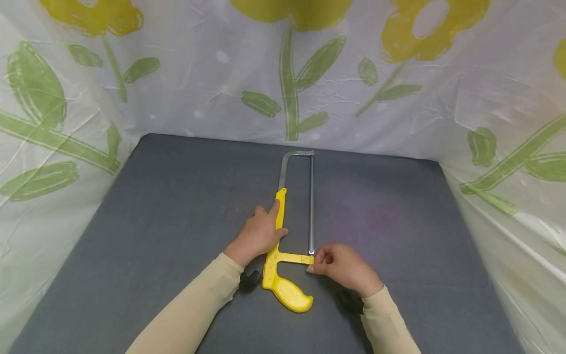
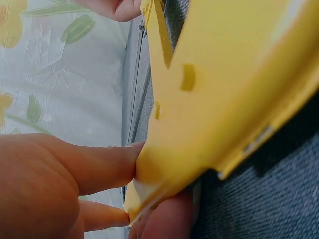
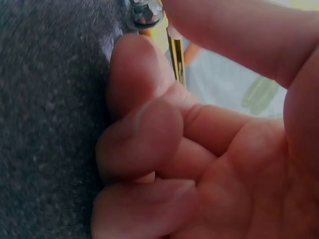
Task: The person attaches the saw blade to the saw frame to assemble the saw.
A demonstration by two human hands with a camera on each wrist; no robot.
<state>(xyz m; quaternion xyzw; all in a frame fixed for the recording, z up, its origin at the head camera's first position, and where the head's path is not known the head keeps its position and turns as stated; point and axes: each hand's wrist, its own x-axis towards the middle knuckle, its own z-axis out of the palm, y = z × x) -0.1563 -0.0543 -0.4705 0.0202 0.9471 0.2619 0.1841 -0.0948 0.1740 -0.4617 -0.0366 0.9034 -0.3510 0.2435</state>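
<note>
A hacksaw [image 1: 289,236] with a yellow plastic handle and a silver metal frame lies flat on the grey table [image 1: 177,206]. My left hand [image 1: 261,233] grips the yellow upper bar of the saw, thumb on one side and fingers on the other; the left wrist view shows the yellow plastic [image 2: 224,99] pinched between my fingers [image 2: 99,164]. My right hand [image 1: 338,265] pinches the end of the yellow crosspiece where the blade [image 1: 311,201] is fastened. In the right wrist view a metal bolt [image 3: 144,12] sits just past my curled fingers [image 3: 139,124].
White plastic sheeting [image 1: 283,73] printed with yellow flowers and green leaves walls the table at the back and on both sides. Cream sleeves cover both forearms. Small dark wrist-mounted devices [image 1: 249,279] sit under each wrist.
</note>
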